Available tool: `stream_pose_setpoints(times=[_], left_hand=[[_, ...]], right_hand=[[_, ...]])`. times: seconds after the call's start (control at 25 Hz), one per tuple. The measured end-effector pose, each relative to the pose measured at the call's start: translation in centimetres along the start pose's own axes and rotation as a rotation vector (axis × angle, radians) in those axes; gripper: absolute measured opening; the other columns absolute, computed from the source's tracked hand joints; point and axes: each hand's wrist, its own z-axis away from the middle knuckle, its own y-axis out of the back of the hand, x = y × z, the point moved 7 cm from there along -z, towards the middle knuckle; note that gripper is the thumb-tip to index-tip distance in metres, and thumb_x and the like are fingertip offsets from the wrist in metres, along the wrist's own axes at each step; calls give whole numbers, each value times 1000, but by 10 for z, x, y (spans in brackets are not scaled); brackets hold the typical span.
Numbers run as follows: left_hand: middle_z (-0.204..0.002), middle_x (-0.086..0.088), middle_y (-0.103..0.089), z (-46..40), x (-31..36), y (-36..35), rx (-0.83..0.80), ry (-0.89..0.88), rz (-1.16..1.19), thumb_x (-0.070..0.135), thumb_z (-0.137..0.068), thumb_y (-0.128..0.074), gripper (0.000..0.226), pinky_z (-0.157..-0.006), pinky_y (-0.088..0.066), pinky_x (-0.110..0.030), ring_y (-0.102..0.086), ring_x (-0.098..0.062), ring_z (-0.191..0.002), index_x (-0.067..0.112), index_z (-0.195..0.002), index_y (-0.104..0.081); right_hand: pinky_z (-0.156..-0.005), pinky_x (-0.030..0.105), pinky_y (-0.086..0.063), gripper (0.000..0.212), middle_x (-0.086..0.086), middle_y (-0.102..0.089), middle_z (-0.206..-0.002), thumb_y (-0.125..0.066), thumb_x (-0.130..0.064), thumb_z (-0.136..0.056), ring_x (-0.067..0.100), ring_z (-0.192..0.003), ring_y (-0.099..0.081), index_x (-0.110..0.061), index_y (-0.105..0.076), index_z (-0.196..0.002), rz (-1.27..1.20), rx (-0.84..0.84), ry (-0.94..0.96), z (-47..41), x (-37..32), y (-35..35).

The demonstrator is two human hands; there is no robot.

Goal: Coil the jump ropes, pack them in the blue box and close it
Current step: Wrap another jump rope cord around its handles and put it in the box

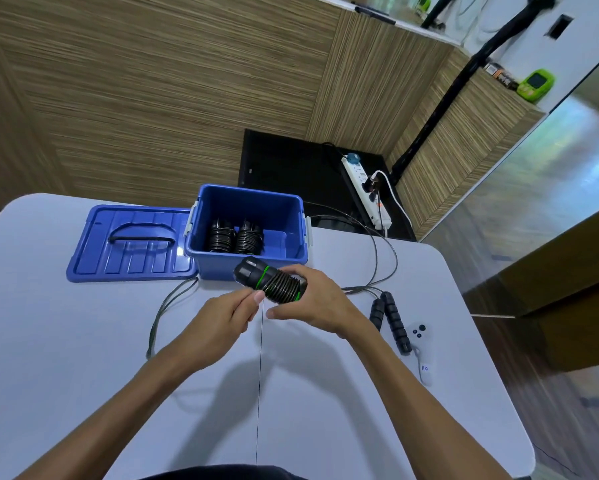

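The pale counter (83, 358) fills most of what I can see, with striped wood panelling behind it. On its far side sits the blue box (222, 265), open, with two coiled jump ropes (234, 237) standing side by side on its floor toward the left. The blue lid (132, 244) lies flat on the counter just left of the box, touching its side, handle facing up.

The person's two hands meet in front of the box. The right hand (320, 303) is wrapped around a black, green-striped handle bundle (270, 280) with cord wound round it, held tilted above the counter just short of the box's near wall. The left hand (229, 313) pinches the thin cord (259, 393) at the bundle, and that cord runs straight down toward the person.

To the right lies another jump rope (391, 322), uncoiled, its two black knobbly handles side by side and its cord looping away toward the counter's far edge. A loose loop of cord (163, 313) lies left of the hands. A small white controller (421, 344) rests just beside the black handles.
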Motion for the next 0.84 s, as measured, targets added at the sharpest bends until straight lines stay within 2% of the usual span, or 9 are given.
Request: stream_pose_setpoints(times=[0.08, 0.16, 0.36, 0.52, 0.64, 0.72, 0.8, 0.84], left_hand=[[-60, 8, -48, 5, 6, -4, -30, -34, -83, 42, -101, -35, 39, -59, -37, -28, -45, -11, -59, 25, -66, -42], [-61, 8, -49, 5, 9, -5, -46, -60, -104, 43, -101, -33, 39, -61, -39, -28, -46, -13, -61, 26, -67, -42], [-60, 9, -48, 0, -13, 2, -57, -73, -79, 47, -100, -33, 38, -65, -43, -35, -44, -13, -61, 27, -68, -41], [-62, 7, -58, -2, -30, 4, 26, -82, -283, 57, -96, -22, 45, -70, -46, -36, -54, -13, -64, 27, -69, -43], [-73, 12, -66, -3, -36, -1, -35, -159, -378, 65, -91, -13, 54, -72, -47, -32, -61, -11, -73, 31, -78, -53], [-89, 5, -68, -11, -35, -3, -55, -214, -446, 53, -91, -21, 44, -69, -44, -31, -62, -20, -82, 31, -94, -58], [-105, -1, -65, -19, -33, -6, -115, -192, -329, 29, -96, -36, 22, -73, -43, -24, -59, -22, -92, 31, -106, -56], [-111, 0, -63, -24, -31, -4, -139, -203, -235, 20, -96, -38, 26, -80, -44, -21, -57, -19, -99, 29, -113, -56]], right_hand=[[-76, 32, -57, 58, -5, -65, -104, -83, -35, -66, 12, -88, -63, -30, -60, -119, 51, 37, -8, 3, -4, 1], [-74, 34, -56, 50, -6, -66, -99, -80, -31, -68, 13, -85, -63, -30, -61, -115, 54, 72, -11, 5, -6, 1], [-79, 38, -56, 50, -8, -67, -99, -80, -33, -69, 14, -88, -63, -30, -62, -116, 39, 79, 9, 8, -10, -1], [-79, 38, -56, 47, -12, -65, -95, -79, -37, -70, 11, -86, -62, -35, -61, -113, 51, 86, 51, 8, -16, -2], [-80, 33, -54, 51, -16, -64, -96, -81, -50, -69, 5, -86, -61, -37, -62, -114, 45, 31, 81, 11, -17, -6], [-81, 32, -54, 54, -18, -65, -94, -81, -63, -64, 3, -86, -62, -38, -63, -109, -7, 19, 59, 16, -17, -10], [-82, 32, -55, 54, -19, -66, -91, -79, -71, -61, 2, -84, -63, -39, -63, -102, -73, 47, 46, 20, -22, -13], [-81, 30, -54, 51, -21, -66, -90, -77, -71, -63, 0, -83, -62, -40, -63, -100, -90, 64, 56, 22, -25, -13]])
